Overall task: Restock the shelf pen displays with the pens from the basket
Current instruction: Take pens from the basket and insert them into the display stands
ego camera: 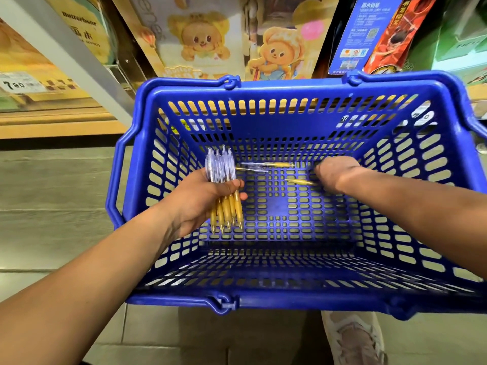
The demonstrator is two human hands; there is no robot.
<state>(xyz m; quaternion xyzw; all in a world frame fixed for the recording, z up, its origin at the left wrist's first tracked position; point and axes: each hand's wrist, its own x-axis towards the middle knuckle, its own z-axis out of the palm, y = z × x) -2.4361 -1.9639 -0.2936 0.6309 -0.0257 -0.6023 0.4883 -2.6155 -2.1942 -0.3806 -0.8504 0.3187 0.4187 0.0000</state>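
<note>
Fingers (242,196) of the left hand (200,204) are wrapped round a fistful of pens (224,191), yellow grips pointing down and clear ends up, held over the left side of the basket (290,88); the right hand (334,175) is down at the far right of the basket floor with its fingers curled under and out of sight, so I can't tell if they've actually got hold of the loose pen (303,182) poking out beside them or are just touching it; two more pens (266,165) lie flat near the basket's far wall, middle-ish. So imo this is the gathering step, and it looks nearly done; next move calls for pinching that loose one up off the perforated floor (thin and lying flat, probably fiddly), tucking it into the bunch, then going for the last two; the pen displays themselves aren't in view, only bear-printed boxes (203,40) on the shelf beyond the basket, so where the bunch ends up is anyone's guess.
</note>
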